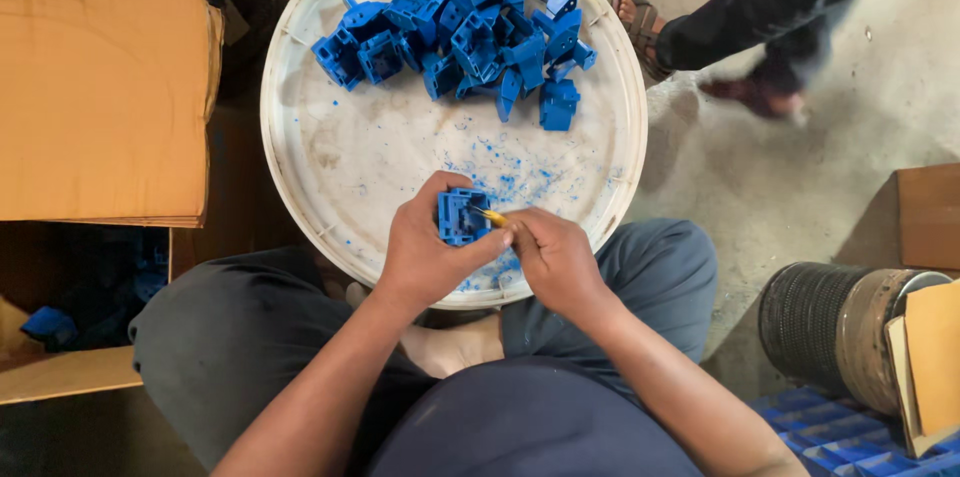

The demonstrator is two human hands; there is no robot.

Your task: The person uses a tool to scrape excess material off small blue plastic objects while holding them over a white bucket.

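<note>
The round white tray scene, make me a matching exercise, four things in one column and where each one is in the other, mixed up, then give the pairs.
Things:
1. pile of blue plastic parts
2. single blue part
3. yellow-handled tool
4. blue shavings

Places:
A. in the right hand, tip against the held part
B. scattered on the white tray, near its front
C. gripped in the left hand
D. heaped at the tray's far side

Pairs: 1-D, 2-C, 3-A, 4-B
</note>
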